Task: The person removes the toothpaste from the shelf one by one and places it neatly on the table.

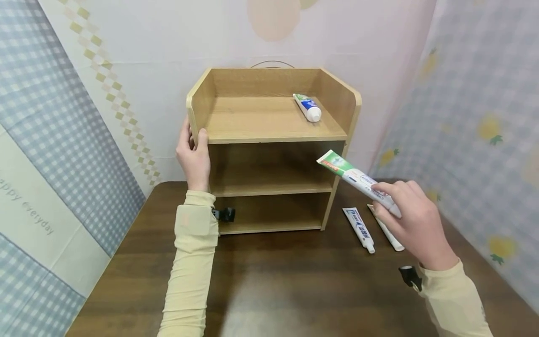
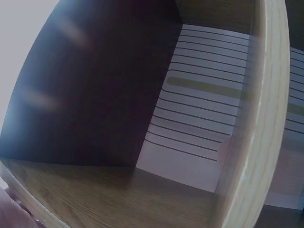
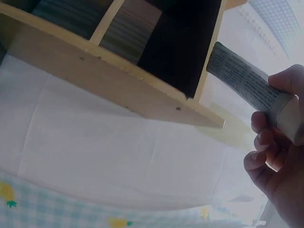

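My left hand (image 1: 194, 157) grips the left side panel of a small wooden shelf (image 1: 275, 140), thumb at the front edge and fingers round the outside. In my right hand (image 1: 414, 220) is a green and white toothpaste tube (image 1: 355, 180), pinched near its cap end between thumb and fingers. Its flat end points up and left, in front of the shelf's right side. The right wrist view shows printed text on the underside of this tube (image 3: 244, 78). Another toothpaste tube (image 1: 308, 107), white, blue and green, lies on the shelf's top board, cap toward me.
Right of the shelf, on the dark wooden table (image 1: 269, 281), lie a blue and white toothpaste tube (image 1: 359, 229) and a white tube (image 1: 387, 229), partly behind my right hand. The shelf has two lower compartments. Patterned cloths (image 1: 476, 117) hang on the sides and back.
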{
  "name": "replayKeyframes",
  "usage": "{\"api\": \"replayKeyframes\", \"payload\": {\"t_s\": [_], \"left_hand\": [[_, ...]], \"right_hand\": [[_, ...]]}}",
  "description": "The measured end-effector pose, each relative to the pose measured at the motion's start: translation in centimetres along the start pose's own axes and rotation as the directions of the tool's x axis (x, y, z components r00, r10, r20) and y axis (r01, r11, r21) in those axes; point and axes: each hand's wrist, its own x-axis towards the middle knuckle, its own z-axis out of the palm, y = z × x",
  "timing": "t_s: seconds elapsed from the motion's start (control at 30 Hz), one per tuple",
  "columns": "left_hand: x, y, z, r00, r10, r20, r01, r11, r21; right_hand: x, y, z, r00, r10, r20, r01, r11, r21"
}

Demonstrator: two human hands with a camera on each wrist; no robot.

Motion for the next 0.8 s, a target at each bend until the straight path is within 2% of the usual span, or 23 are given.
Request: {"api": "replayKeyframes", "payload": {"t_s": [0.07,0.3,0.63,0.8], "left_hand": [[0.2,-0.2,-0.2,1.0,0.004,-0.011,-0.004,1.0,0.0],[1.4,-3.0,-0.5,0.999,0.025,-0.027,-0.025,1.0,-0.003],[1.6,-3.1,-0.5,1.0,0.023,-0.021,-0.024,0.999,-0.022],[1.5,-3.2,-0.6,0.999,0.031,-0.026,-0.032,0.999,-0.032]], "right_hand": [[-0.2,0.3,0.0,1.0,0.001,0.0,-0.001,1.0,-0.008],[-2.1,1.4,-0.1,0.998,0.061,0.008,-0.061,0.998,-0.032],[-4.5,2.9,-0.7,0.981,0.175,0.083,-0.168,0.982,-0.085],[-6.1,3.6,-0.5,0.952,0.269,0.147,-0.252,0.96,-0.122]]}}
